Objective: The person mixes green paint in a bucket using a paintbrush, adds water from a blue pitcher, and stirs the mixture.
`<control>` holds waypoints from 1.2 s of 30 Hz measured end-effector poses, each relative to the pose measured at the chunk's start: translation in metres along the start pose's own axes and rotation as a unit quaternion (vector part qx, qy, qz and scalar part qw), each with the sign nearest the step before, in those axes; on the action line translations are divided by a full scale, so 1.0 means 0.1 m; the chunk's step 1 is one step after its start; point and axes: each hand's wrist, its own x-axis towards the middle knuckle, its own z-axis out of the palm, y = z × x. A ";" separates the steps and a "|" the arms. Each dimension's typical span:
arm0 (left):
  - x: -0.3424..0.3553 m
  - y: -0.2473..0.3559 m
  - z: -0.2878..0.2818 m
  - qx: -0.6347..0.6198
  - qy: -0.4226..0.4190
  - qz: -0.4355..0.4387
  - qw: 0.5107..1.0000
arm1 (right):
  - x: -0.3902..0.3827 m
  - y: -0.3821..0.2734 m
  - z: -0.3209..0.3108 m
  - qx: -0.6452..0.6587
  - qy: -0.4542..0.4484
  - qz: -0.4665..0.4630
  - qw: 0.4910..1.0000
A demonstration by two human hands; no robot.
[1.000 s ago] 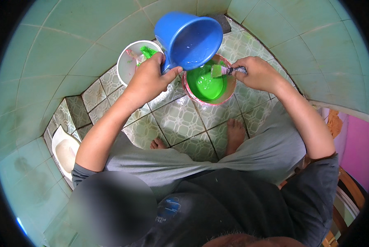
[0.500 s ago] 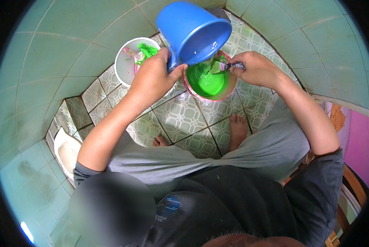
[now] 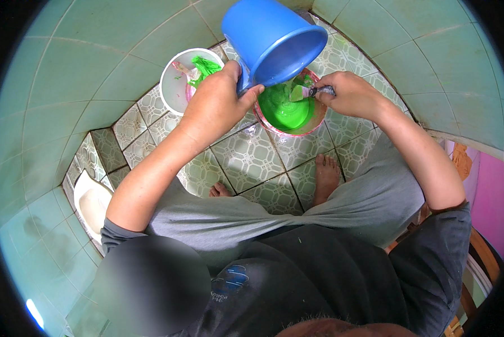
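My left hand (image 3: 215, 106) grips the handle of a blue plastic dipper (image 3: 271, 39), raised and tilted with its mouth turned down toward a pink-rimmed bowl (image 3: 315, 121) of bright green paint (image 3: 283, 109) on the tiled floor. My right hand (image 3: 350, 92) holds a small paintbrush (image 3: 305, 91) whose green-coated bristles rest in the bowl. A white bucket (image 3: 173, 78) smeared with green stands to the left of the bowl, behind my left hand.
Pale green wall tiles (image 3: 89, 62) enclose the patterned floor tiles (image 3: 252, 160) in a corner. My bare feet (image 3: 326, 174) rest just before the bowl. A white squat-toilet pan (image 3: 92, 205) lies at the left. A pink wall (image 3: 491, 191) shows at the right.
My left hand has lifted the blue dipper higher and tipped it further over the green bowl. The right hand stays at the bowl with the brush.
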 end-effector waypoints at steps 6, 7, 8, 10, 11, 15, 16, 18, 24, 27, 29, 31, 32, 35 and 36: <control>0.02 -0.01 0.01 -0.005 -0.007 0.001 1.000 | 0.00 0.04 0.03 0.007 0.020 -0.011 1.000; 0.02 -0.04 0.01 -0.046 -0.019 -0.015 0.999 | 0.01 0.02 0.01 0.011 0.018 -0.006 1.000; 0.02 -0.09 0.02 -0.086 -0.030 -0.030 0.995 | 0.01 0.01 -0.01 0.014 0.001 0.011 1.000; 0.01 -0.09 -0.01 -0.176 -0.058 -0.060 0.981 | 0.03 0.01 -0.04 0.019 -0.033 0.045 0.998; -0.01 -0.05 -0.06 -0.227 -0.074 -0.074 0.968 | 0.01 0.00 -0.04 0.000 -0.019 0.039 0.999; -0.17 0.06 -0.39 -0.351 -0.105 -0.149 0.919 | 0.01 -0.02 0.05 -0.116 -0.004 -0.004 0.993; -0.22 0.10 -0.47 -0.363 -0.090 -0.165 0.913 | 0.03 0.01 0.11 -0.157 -0.009 -0.016 0.987; -0.31 0.21 -0.63 -0.413 -0.047 -0.190 0.890 | 0.13 0.06 0.20 -0.217 0.001 -0.048 0.975; -0.77 0.21 -0.94 -0.540 0.082 -0.215 0.809 | 0.52 0.21 0.65 -0.314 -0.022 -0.098 0.944; -0.95 0.15 -0.97 -0.555 0.161 -0.230 0.783 | 0.57 0.20 0.90 -0.310 -0.007 -0.132 0.941; -1.06 -0.02 -1.00 -0.579 0.192 -0.235 0.756 | 0.54 0.14 0.94 -0.294 -0.007 -0.167 0.941; -1.10 -0.12 -1.04 -0.624 0.250 -0.219 0.707 | 0.49 0.08 0.92 -0.266 -0.033 -0.186 0.945; -1.12 -0.20 -1.10 -0.639 0.254 -0.206 0.696 | 0.47 0.11 0.92 -0.247 -0.031 -0.194 0.949; -1.12 -0.35 -1.22 -0.658 0.266 -0.170 0.684 | 0.43 0.17 0.87 -0.226 -0.046 -0.178 0.956; -1.13 -0.40 -1.24 -0.664 0.271 -0.162 0.678 | 0.44 0.15 0.80 -0.245 -0.064 -0.148 0.956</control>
